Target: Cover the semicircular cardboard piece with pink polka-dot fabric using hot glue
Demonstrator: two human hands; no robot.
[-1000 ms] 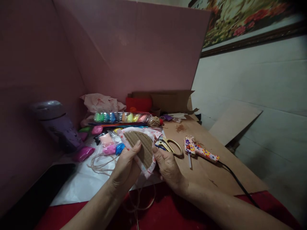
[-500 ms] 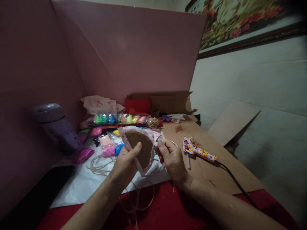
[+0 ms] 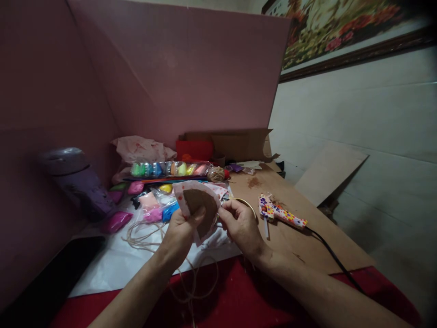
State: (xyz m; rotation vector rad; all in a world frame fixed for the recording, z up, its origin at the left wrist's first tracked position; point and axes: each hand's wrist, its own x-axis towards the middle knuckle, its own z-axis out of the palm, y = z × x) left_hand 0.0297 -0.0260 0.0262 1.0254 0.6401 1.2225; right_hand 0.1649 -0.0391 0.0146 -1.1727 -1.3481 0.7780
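A curved brown cardboard piece [image 3: 200, 200] edged with pink-and-white patterned fabric is held up over the table. My left hand [image 3: 180, 234] grips it at its lower left, thumb across the brown face. The fingers of my right hand [image 3: 242, 225] are pinched together at the piece's right edge, on the fabric border. Behind my right hand shows a thin golden ring-like curve [image 3: 248, 204]; whether the hand holds it cannot be told. To the right, a flower-patterned glue gun [image 3: 282, 214] lies on brown board.
Packets of coloured clay [image 3: 150, 207] and a clay tray [image 3: 170, 169] lie behind my hands. A twine ball [image 3: 215, 174] is beside them. Loose twine [image 3: 139, 236] lies on white sheeting. A purple bottle [image 3: 80, 187] stands left, near a black flat object [image 3: 54, 278]. A cardboard sheet [image 3: 331, 173] leans right.
The cardboard piece has turned slightly in my left hand. My right fingers have shifted a little left onto its edge, and more of the golden curve shows.
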